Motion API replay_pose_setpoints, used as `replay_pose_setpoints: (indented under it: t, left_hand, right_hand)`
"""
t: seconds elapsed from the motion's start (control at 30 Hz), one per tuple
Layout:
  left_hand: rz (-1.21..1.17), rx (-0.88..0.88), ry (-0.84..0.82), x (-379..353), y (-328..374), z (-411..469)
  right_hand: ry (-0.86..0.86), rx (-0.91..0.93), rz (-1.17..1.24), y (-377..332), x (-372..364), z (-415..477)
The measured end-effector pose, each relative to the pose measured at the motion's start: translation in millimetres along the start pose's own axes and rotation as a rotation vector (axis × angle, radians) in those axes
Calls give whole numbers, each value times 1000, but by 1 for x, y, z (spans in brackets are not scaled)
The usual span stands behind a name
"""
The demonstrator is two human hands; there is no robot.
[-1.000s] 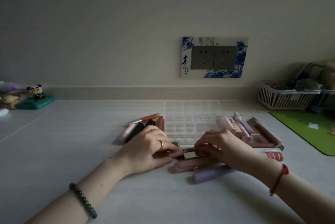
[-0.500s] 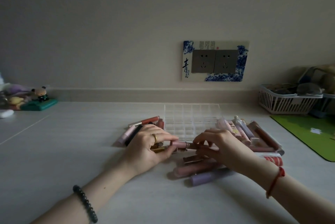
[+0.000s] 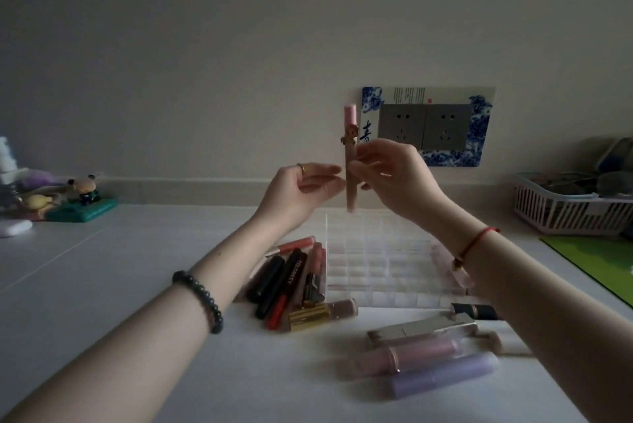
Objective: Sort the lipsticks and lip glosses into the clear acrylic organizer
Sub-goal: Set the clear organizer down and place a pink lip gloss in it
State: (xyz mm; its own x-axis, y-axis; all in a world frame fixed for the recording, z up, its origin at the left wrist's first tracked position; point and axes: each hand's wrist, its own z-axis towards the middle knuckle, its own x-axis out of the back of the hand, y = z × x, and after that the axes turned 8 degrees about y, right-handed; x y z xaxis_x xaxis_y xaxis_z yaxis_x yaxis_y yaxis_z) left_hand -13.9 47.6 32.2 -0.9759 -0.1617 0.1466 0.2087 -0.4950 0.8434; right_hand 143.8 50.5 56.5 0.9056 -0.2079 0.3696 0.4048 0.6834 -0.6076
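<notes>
Our right hand (image 3: 394, 176) pinched a slim, round pink gloss (image 3: 350, 155) between thumb and curled fingers. It stood upright in the air, with its lower end above the far edge of the organizer (image 3: 370, 251) and in no cell. A small gold charm (image 3: 349, 135) clung to its upper half. Our left hand (image 3: 298, 193) was loose, fingers nearly straight, with the tips just beside the gloss; we could not tell whether they touched it. That hand wore one gold ring (image 3: 301, 167), with a dark bead bracelet (image 3: 202, 299) on its wrist, and a red cord (image 3: 476, 241) circled the right wrist. The organizer was a clear, hard grid of small square cells, lying flat on the pale matte table (image 3: 102, 285). Left of it lay a heap (image 3: 291, 282) of at least six glossy tubes: black, coral, pink, and one with a ribbed gold cap. In front lay four more: a square silvery case (image 3: 421, 328), a translucent pink tube (image 3: 404, 354), a frosted lilac tube (image 3: 442, 376) and a black lipstick (image 3: 476, 311). Others lay partly hidden behind our right forearm, so we could not count them. On the wall sat two grey sockets (image 3: 424, 128) in a blue-and-white surround. A white slatted basket (image 3: 565, 213) and a green mat (image 3: 596, 261) lay at the right, and small figurines (image 3: 85, 190) at the far left.
</notes>
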Motion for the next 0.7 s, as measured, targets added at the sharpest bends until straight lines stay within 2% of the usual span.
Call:
replay_pose_setpoints:
  t: [0.17,0.37,0.7]
  left_hand:
    - [81,104,-35,-5,-36,15]
    - [138,145,46,-11,-62,9]
    - [85,116,65,-12,-66,5]
  right_hand:
    - [27,-68,51,26,-26,13]
    - [2,-177,76,45,-42,8]
    - [-50,-221,8,52,-42,1]
